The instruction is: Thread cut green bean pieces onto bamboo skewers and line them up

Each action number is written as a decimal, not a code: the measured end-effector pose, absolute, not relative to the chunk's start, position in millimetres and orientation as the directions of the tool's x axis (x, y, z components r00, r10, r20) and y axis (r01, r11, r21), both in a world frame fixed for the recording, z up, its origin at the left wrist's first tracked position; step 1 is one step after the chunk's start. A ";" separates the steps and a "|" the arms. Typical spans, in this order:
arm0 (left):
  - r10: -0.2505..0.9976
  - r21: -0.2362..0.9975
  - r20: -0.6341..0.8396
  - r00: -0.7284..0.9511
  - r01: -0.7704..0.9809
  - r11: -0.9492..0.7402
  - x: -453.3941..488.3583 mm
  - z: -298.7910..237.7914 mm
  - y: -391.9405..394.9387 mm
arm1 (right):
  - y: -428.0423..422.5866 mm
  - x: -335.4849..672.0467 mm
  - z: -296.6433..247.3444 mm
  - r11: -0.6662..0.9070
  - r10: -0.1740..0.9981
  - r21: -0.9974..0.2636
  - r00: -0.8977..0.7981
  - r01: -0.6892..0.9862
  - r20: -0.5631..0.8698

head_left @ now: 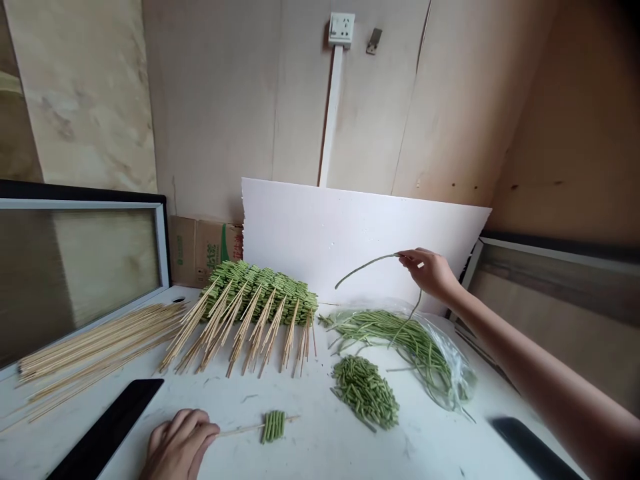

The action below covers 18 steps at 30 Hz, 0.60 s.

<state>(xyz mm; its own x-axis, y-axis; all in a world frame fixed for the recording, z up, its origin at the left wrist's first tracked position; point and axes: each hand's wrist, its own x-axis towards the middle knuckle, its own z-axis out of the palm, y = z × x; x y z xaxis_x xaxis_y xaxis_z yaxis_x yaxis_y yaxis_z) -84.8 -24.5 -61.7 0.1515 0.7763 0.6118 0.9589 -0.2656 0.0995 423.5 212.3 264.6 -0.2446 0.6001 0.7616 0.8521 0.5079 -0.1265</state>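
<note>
My right hand (433, 272) is raised over the table's back right and pinches one long green bean (367, 265), which droops to the left and also hangs down toward the clear bag of long beans (400, 337). My left hand (179, 443) rests on the white table (310, 447) at the front, fingers closed on the end of a bamboo skewer (240, 430) that carries a few short bean pieces (273, 426). A heap of cut bean pieces (365, 390) lies between the two hands.
Rows of finished bean skewers (255, 307) are stacked at the back centre, and bare skewers (95, 347) lie in a pile at the left. A dark flat object (107, 437) lies front left, another (530, 447) front right. A white board (350, 233) leans on the wall.
</note>
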 end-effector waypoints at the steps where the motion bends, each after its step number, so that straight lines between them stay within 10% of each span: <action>1: 0.765 0.117 0.627 0.146 0.953 -0.278 -82.7 -55.0 -23.1 | 201.5 412.8 271.0 0.556 0.567 -0.125 -0.265 0.821 0.780; 10: 0.827 0.670 0.558 -0.069 0.625 -0.400 -37.6 75.2 -39.0 | 96.1 301.2 274.7 0.782 0.514 -0.170 -0.467 0.599 0.719; 18: 0.905 0.892 0.396 0.154 0.168 -0.419 0.6 110.6 -43.0 | 41.6 226.3 233.8 0.849 0.520 -0.260 -0.641 0.460 0.565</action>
<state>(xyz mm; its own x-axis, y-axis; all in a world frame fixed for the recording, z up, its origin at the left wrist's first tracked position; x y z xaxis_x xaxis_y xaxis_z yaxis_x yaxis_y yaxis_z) 0.6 -43.0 110.6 0.1542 0.9051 0.3962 0.1676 -0.4191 0.8923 226.3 41.6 233.8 -0.6405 0.5197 0.5654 0.4598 0.8492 -0.2596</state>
